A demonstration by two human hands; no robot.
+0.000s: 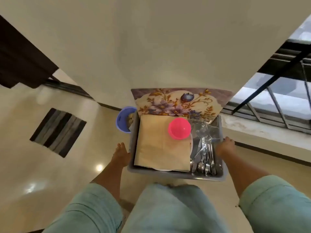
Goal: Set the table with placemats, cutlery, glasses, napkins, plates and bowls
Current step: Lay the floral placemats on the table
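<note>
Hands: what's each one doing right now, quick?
Left hand: grips the grey tub's left side.
Right hand: grips the tub's right side, fingers curled over the rim.

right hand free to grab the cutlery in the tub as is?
Probably not yet. The right hand grips the grey plastic tub's right rim, as the left hand does the left. The steel cutlery lies uncovered beside it, but letting go would unbalance the tub.

No legible text or labels anywhere
</note>
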